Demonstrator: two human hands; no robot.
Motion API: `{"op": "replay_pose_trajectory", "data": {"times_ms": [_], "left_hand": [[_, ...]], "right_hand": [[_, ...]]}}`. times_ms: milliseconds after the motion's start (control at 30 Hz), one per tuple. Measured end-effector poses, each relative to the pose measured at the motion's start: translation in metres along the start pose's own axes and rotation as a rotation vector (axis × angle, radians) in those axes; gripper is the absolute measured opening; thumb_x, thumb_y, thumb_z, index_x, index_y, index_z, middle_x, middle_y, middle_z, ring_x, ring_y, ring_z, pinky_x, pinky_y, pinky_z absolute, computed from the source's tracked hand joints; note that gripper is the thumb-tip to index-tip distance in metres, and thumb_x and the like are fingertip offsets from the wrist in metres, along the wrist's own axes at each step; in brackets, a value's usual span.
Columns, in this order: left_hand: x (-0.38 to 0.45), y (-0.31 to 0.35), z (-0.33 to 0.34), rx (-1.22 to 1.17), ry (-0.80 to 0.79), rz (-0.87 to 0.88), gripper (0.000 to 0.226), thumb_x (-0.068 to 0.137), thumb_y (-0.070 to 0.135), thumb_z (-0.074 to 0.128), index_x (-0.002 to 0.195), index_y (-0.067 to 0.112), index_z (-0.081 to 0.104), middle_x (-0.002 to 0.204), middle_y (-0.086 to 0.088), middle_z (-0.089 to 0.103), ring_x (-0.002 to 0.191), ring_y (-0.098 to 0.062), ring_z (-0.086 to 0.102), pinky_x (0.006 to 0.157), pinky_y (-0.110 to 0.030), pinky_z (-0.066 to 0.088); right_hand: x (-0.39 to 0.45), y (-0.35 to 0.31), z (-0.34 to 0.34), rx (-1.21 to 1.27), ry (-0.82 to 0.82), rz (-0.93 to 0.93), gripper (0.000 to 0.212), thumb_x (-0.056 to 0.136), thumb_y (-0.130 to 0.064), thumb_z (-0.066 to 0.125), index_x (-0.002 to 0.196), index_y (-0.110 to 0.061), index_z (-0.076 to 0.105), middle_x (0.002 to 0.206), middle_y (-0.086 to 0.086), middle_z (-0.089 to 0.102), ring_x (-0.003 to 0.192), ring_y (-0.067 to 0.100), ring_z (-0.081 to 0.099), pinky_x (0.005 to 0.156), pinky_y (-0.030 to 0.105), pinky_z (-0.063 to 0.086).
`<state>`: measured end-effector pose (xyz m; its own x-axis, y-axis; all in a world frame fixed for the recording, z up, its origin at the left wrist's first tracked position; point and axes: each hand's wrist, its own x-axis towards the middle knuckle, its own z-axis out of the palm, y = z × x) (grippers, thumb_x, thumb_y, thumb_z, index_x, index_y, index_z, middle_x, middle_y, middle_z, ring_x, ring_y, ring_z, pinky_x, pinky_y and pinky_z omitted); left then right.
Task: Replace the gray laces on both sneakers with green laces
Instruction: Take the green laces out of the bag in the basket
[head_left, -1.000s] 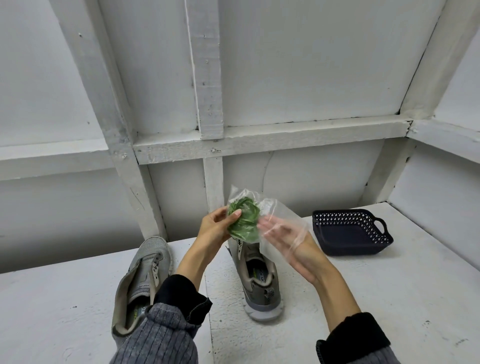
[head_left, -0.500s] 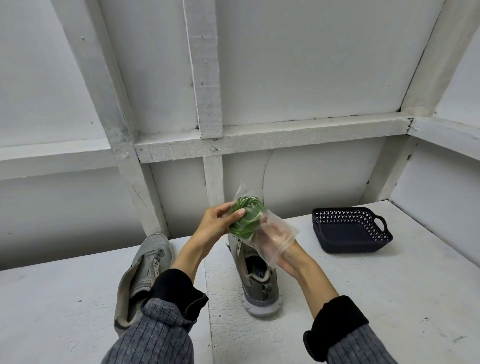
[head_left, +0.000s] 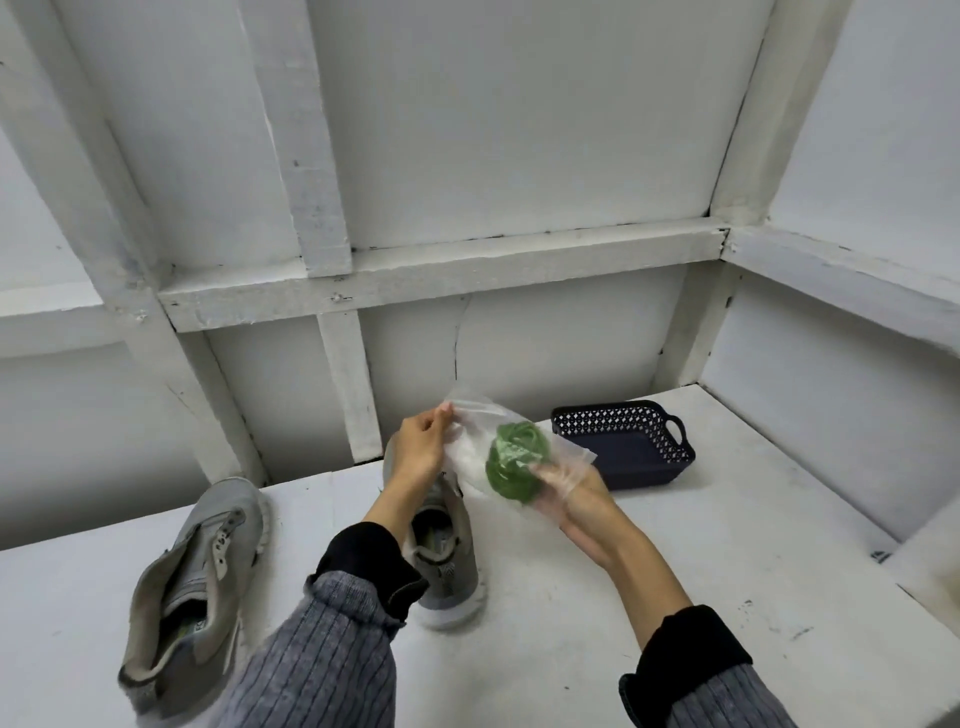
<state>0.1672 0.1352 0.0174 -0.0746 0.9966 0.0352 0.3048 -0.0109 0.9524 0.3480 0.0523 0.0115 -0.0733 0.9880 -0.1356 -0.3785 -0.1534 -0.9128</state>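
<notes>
A coil of green laces (head_left: 515, 461) sits inside a clear plastic bag (head_left: 470, 448) held above the table. My left hand (head_left: 418, 451) pinches the bag's upper left edge. My right hand (head_left: 569, 491) grips the bag from the lower right, fingers against the green coil. Two gray sneakers stand on the white table with no laces in their eyelets: the left sneaker (head_left: 195, 582) lies toe-away at the left, and the other sneaker (head_left: 444, 561) stands under my left forearm, partly hidden by it.
A dark blue perforated plastic basket (head_left: 626, 441) with handles stands at the back right of the white table (head_left: 675, 545). White wooden framing and wall panels rise behind, and a raised ledge borders the right side.
The green coil has shifted right, from my left fingers to my right hand. My left hand now pinches the bag's top edge. The bag is stretched out between both hands.
</notes>
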Motion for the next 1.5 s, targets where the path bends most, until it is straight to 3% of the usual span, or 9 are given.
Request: {"op": "replay_pose_trajectory", "data": {"times_ms": [333,467,600,733,867,1000,1267,1367,1500], "left_hand": [[0.009,-0.004,0.038,-0.053,0.479,-0.244,0.034,0.102,0.027,0.04,0.101,0.005,0.066,0.1,-0.017,0.067,0.092,-0.036,0.065,0.078,-0.041,0.056],[-0.001,0.001,0.053,-0.263,0.398,-0.27,0.026,0.102,0.021,0.048,0.107,0.0,0.063,0.094,-0.015,0.063,0.063,-0.015,0.057,0.037,-0.014,0.046],[-0.004,0.005,0.061,-0.415,0.358,-0.248,0.028,0.1,0.023,0.05,0.104,-0.002,0.061,0.095,-0.017,0.061,0.07,-0.02,0.06,0.04,-0.015,0.048],[-0.004,0.017,0.068,-0.517,0.273,-0.195,0.02,0.1,0.023,0.051,0.099,0.004,0.057,0.09,-0.009,0.061,0.078,-0.022,0.061,0.046,-0.019,0.052],[-0.002,0.028,0.079,-0.574,0.212,-0.202,0.016,0.099,0.022,0.053,0.09,0.009,0.058,0.088,-0.005,0.062,0.074,-0.016,0.06,0.052,-0.022,0.055],[-0.001,0.031,0.091,-0.612,0.168,-0.207,0.016,0.099,0.021,0.053,0.085,0.013,0.057,0.089,-0.005,0.064,0.078,-0.016,0.064,0.072,-0.031,0.054],[0.008,0.02,0.102,-0.483,0.143,-0.158,0.012,0.088,0.022,0.069,0.086,0.012,0.064,0.085,-0.004,0.069,0.09,-0.023,0.064,0.085,-0.039,0.05],[0.007,0.019,0.103,-0.384,0.178,-0.163,0.024,0.085,0.029,0.072,0.075,0.014,0.056,0.074,0.0,0.063,0.075,-0.017,0.058,0.07,-0.03,0.047],[0.008,0.017,0.106,-0.078,0.177,-0.127,0.037,0.084,0.033,0.073,0.105,0.011,0.052,0.092,0.0,0.056,0.085,-0.016,0.055,0.073,-0.028,0.045]], "right_hand": [[-0.024,0.034,-0.107,-0.227,0.281,0.306,0.016,0.094,0.001,0.054,0.105,0.009,0.062,0.102,0.022,0.069,0.089,0.026,0.069,0.065,0.029,0.058],[-0.021,0.05,-0.118,-0.506,0.321,0.36,0.013,0.088,-0.01,0.068,0.096,-0.001,0.064,0.098,0.016,0.066,0.086,0.023,0.067,0.065,0.031,0.059],[-0.016,0.04,-0.117,-0.965,0.343,0.249,0.029,0.084,-0.025,0.072,0.108,-0.011,0.064,0.1,0.006,0.065,0.089,0.02,0.063,0.07,0.025,0.053],[-0.012,0.021,-0.114,-1.177,0.391,0.186,0.038,0.089,0.0,0.053,0.125,-0.011,0.058,0.12,0.008,0.061,0.106,0.023,0.061,0.09,0.031,0.049],[-0.004,-0.014,-0.095,-0.61,0.485,0.006,0.026,0.093,0.003,0.047,0.112,-0.004,0.063,0.103,0.011,0.069,0.089,0.017,0.064,0.076,0.025,0.049],[0.004,-0.033,-0.083,0.121,0.336,0.055,0.048,0.102,-0.044,0.035,0.11,-0.004,0.061,0.103,0.019,0.069,0.091,0.027,0.067,0.074,0.034,0.054],[0.022,-0.031,-0.096,-0.035,0.556,-0.182,0.019,0.093,-0.02,0.061,0.098,-0.003,0.066,0.082,0.008,0.068,0.072,0.015,0.062,0.059,0.021,0.053],[0.03,-0.034,-0.101,-0.047,0.711,-0.246,0.009,0.09,-0.016,0.065,0.085,-0.009,0.068,0.072,0.004,0.066,0.063,0.012,0.058,0.053,0.016,0.05],[0.036,-0.039,-0.105,-0.118,0.738,-0.29,0.007,0.091,-0.014,0.065,0.09,-0.009,0.069,0.07,0.002,0.065,0.059,0.008,0.055,0.052,0.016,0.047]]}}
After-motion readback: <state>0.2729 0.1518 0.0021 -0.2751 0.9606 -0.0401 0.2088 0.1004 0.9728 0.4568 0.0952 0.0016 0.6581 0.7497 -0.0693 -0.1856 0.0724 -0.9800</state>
